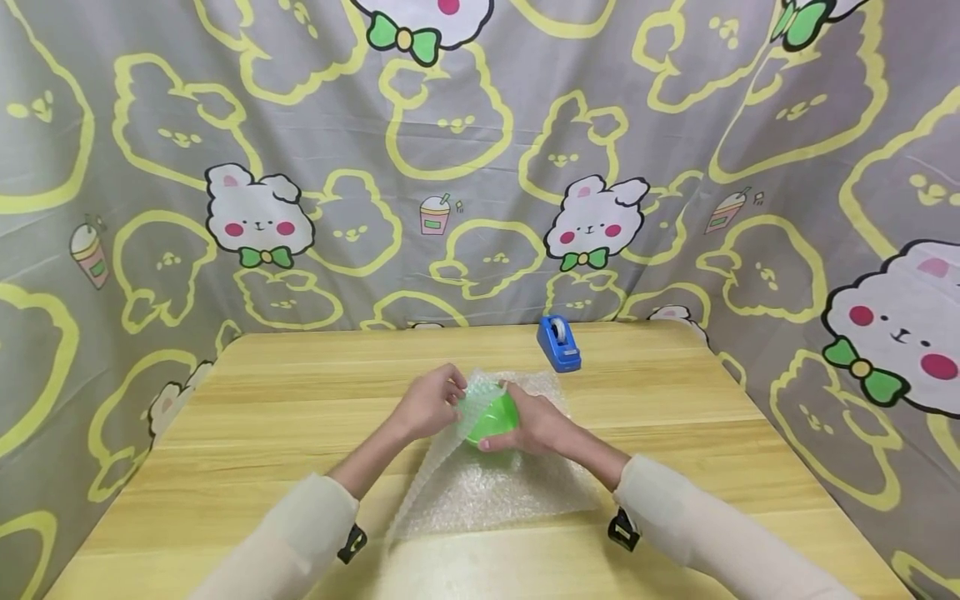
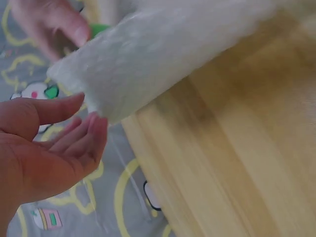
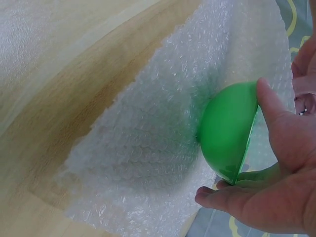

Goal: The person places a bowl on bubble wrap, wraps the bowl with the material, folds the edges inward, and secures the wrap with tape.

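A green bowl (image 1: 497, 421) stands tipped on its side on a sheet of bubble wrap (image 1: 495, 500), its rounded outside against the sheet in the right wrist view. My right hand (image 1: 536, 423) holds the bowl by its rim, fingers and thumb spread across it. The left side of the bubble wrap (image 2: 143, 59) is lifted and slants over part of the bowl. My left hand (image 1: 429, 402) is at the raised edge. In the left wrist view its fingertips (image 2: 98, 123) touch that edge, with thumb and fingers apart and loosely bent.
A blue tape dispenser (image 1: 558, 343) with a roll of tape stands toward the back right of the wooden table (image 1: 300, 392). A grey patterned curtain (image 1: 337, 125) hangs behind the table and along both sides.
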### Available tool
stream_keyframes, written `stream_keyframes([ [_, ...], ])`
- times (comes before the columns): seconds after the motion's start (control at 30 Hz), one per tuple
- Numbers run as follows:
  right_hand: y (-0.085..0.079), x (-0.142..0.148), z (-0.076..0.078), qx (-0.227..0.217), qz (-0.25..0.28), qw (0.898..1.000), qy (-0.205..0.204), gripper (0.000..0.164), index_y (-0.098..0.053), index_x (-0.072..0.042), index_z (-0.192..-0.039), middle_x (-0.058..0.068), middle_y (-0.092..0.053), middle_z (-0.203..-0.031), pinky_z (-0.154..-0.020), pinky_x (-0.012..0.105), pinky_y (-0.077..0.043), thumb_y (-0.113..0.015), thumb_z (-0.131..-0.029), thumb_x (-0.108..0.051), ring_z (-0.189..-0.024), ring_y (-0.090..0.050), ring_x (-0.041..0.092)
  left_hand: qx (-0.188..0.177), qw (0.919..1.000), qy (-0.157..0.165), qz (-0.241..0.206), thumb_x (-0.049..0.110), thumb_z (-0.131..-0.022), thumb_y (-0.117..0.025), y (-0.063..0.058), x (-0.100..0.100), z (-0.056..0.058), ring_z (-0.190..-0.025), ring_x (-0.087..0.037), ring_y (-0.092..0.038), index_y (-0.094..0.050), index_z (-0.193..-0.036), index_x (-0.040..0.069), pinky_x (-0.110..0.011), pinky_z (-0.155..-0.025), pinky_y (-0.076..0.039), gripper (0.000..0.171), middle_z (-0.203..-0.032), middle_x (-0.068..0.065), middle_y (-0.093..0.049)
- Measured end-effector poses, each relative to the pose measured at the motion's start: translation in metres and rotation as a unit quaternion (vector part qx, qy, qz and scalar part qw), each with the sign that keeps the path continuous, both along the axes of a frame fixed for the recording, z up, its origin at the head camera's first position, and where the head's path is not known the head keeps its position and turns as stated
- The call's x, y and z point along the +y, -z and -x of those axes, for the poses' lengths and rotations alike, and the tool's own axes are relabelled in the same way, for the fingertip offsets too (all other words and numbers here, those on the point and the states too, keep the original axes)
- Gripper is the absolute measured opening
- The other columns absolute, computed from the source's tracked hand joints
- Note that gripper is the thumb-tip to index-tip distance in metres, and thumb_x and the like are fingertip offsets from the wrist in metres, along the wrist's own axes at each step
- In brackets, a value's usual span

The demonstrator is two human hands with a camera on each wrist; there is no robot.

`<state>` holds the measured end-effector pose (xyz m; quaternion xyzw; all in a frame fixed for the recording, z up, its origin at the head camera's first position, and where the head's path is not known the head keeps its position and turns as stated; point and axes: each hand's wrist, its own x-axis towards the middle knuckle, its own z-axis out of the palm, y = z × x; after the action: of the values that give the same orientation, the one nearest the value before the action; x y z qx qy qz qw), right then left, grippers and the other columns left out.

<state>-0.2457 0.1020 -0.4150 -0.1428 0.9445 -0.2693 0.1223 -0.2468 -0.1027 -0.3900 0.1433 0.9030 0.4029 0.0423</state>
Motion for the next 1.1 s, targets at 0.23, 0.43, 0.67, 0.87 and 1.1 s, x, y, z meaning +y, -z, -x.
stream_keyframes([
  [0.23,-0.001,-0.001,-0.001,0.008,0.01,1.0,0.004,0.108,-0.033,-0.007,-0.157,0.019,-0.062,-0.134,-0.091,0.042,-0.054,-0.088,-0.074,-0.049,-0.112,-0.062,0.028,0.054,0.9979,-0.019,0.03,-0.01,-0.064,-0.083,0.009,0.009,-0.007,-0.104,-0.036,-0.066,-0.062,-0.114,-0.001,-0.046,-0.09,-0.057,0.055,-0.111,-0.02,-0.069],
  [0.43,0.0,-0.002,-0.002,0.007,0.011,1.0,0.005,0.112,-0.029,-0.006,-0.158,0.024,-0.058,-0.14,-0.098,0.048,-0.053,-0.089,-0.073,-0.05,-0.123,-0.059,0.036,0.042,0.9954,-0.024,0.083,0.0,-0.067,-0.087,0.008,0.009,-0.007,-0.123,-0.04,-0.056,-0.054,-0.138,0.0,-0.054,-0.107,-0.047,0.079,-0.134,-0.023,-0.059],
  [0.67,0.0,-0.002,-0.003,0.001,0.015,1.0,0.006,0.114,-0.028,-0.006,-0.159,0.026,-0.055,-0.143,-0.099,0.048,-0.053,-0.089,-0.073,-0.05,-0.125,-0.058,0.038,-0.043,0.9962,0.02,0.073,0.011,-0.08,-0.085,0.009,-0.001,-0.003,-0.137,-0.044,-0.049,-0.039,-0.153,0.0,-0.056,-0.114,-0.04,0.088,-0.149,-0.025,-0.051],
  [0.87,0.0,-0.001,-0.004,0.0,0.017,1.0,0.006,0.115,-0.027,-0.005,-0.159,0.025,-0.056,-0.141,-0.097,0.046,-0.054,-0.089,-0.073,-0.049,-0.122,-0.06,0.036,-0.037,0.9946,0.047,0.085,0.01,-0.081,-0.084,0.008,-0.002,-0.003,-0.14,-0.042,-0.046,-0.042,-0.152,0.001,-0.054,-0.116,-0.037,0.084,-0.153,-0.022,-0.048],
  [1.1,-0.001,0.0,-0.004,0.002,0.024,1.0,0.0,0.114,-0.028,-0.004,-0.158,0.024,-0.059,-0.137,-0.094,0.047,-0.055,-0.089,-0.074,-0.048,-0.118,-0.061,0.035,-0.023,0.9928,0.069,0.095,0.011,-0.083,-0.083,0.008,-0.003,-0.003,-0.139,-0.042,-0.048,-0.044,-0.151,0.001,-0.054,-0.116,-0.038,0.079,-0.153,-0.022,-0.048],
])
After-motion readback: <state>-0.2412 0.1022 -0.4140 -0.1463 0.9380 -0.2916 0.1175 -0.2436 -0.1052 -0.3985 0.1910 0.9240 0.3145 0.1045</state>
